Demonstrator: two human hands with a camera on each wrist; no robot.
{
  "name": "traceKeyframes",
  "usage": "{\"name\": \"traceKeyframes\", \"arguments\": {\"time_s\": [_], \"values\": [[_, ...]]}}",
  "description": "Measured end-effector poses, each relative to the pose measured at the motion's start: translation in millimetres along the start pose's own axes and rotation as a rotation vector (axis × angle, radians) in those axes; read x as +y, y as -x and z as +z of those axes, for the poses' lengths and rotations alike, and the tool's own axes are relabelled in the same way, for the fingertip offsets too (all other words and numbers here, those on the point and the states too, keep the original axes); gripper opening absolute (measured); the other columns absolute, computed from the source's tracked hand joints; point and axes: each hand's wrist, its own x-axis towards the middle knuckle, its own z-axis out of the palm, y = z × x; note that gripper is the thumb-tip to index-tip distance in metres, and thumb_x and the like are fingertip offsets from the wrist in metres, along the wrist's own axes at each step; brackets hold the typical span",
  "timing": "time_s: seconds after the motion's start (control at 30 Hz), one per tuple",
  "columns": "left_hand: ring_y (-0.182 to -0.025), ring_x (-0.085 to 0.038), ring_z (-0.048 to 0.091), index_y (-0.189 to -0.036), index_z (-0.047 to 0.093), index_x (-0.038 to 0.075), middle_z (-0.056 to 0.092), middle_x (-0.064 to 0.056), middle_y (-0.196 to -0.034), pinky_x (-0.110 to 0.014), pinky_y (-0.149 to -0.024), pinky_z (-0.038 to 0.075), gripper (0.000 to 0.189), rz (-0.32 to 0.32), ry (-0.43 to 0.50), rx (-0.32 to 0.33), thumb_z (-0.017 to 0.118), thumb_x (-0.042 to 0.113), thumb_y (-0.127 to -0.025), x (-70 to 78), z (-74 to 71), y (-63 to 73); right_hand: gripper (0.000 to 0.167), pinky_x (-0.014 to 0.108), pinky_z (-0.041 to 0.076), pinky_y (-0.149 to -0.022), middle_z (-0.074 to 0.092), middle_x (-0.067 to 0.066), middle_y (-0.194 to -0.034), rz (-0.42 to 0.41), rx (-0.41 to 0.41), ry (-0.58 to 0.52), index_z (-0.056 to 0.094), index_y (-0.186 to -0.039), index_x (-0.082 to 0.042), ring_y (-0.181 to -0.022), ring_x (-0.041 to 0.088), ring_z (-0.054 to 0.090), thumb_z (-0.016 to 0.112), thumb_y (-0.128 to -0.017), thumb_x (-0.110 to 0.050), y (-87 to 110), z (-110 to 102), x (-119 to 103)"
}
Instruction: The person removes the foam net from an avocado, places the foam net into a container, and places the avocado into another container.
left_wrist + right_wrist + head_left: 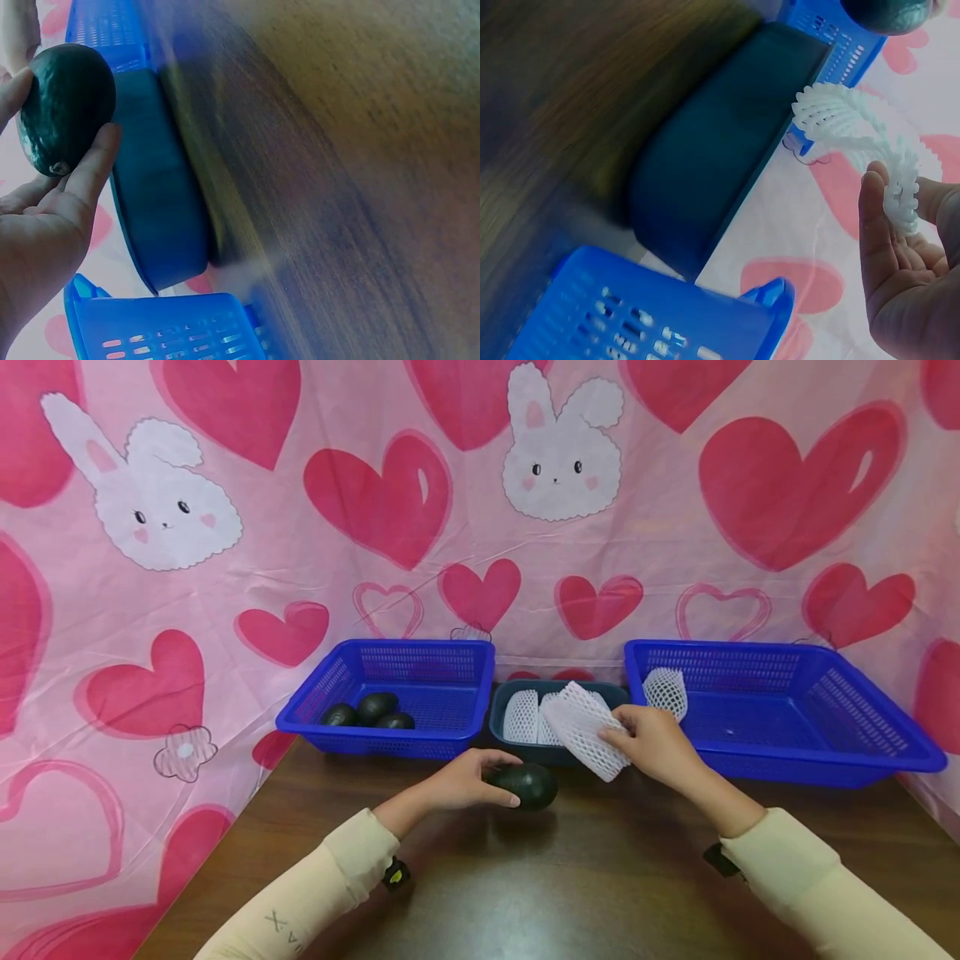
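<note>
My left hand [465, 781] grips a dark green avocado [532, 787] from its left side, thumb and fingers round one end, over the wooden table. In the left wrist view the avocado [67, 109] shows its stem scar facing the palm. With thumb and fingertips my right hand [656, 743] pinches the edge of a white foam net sleeve [585, 731], just above and right of the avocado. The right wrist view shows the mouth of that sleeve [832, 112] spread apart. More white foam net sleeves [520, 717] lie in the dark teal tray [517, 753] behind the hands.
Left of the tray stands a blue basket [420, 747] with three avocados [377, 706] in it. A larger blue basket [810, 770] stands at the right, with a foam net sleeve [666, 692] in its left corner. A pink heart-print cloth [480, 539] hangs behind.
</note>
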Motion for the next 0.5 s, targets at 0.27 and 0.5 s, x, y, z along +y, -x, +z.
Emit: {"name": "traceKeyframes", "arguments": {"time_s": [0.27, 0.5], "values": [[-0.095, -0.018, 0.063, -0.129, 0.060, 0.007, 0.065, -0.004, -0.113, -0.031, -0.081, 0.052, 0.054, 0.012, 0.005, 0.002, 0.080, 0.019, -0.081, -0.7, 0.8, 0.6, 0.017, 0.029, 0.032, -0.049, 0.042, -0.002, -0.057, 0.083, 0.062, -0.054, 0.064, -0.078, -0.003, -0.054, 0.016, 0.042, 0.076, -0.084, -0.013, -20.1, 18.0, 0.0], [-0.092, -0.018, 0.064, -0.129, 0.060, 0.007, 0.066, -0.004, -0.111, -0.030, -0.079, 0.052, 0.054, 0.016, 0.005, -0.004, 0.080, 0.020, -0.081, 1.7, 1.0, 0.3, 0.024, 0.030, 0.041, -0.050, 0.066, 0.008, -0.070, 0.242, 0.049, -0.152, 0.070, -0.090, 0.004, -0.058, 0.018, 0.053, 0.072, -0.088, -0.020, -40.3, 31.3, -1.4]]}}
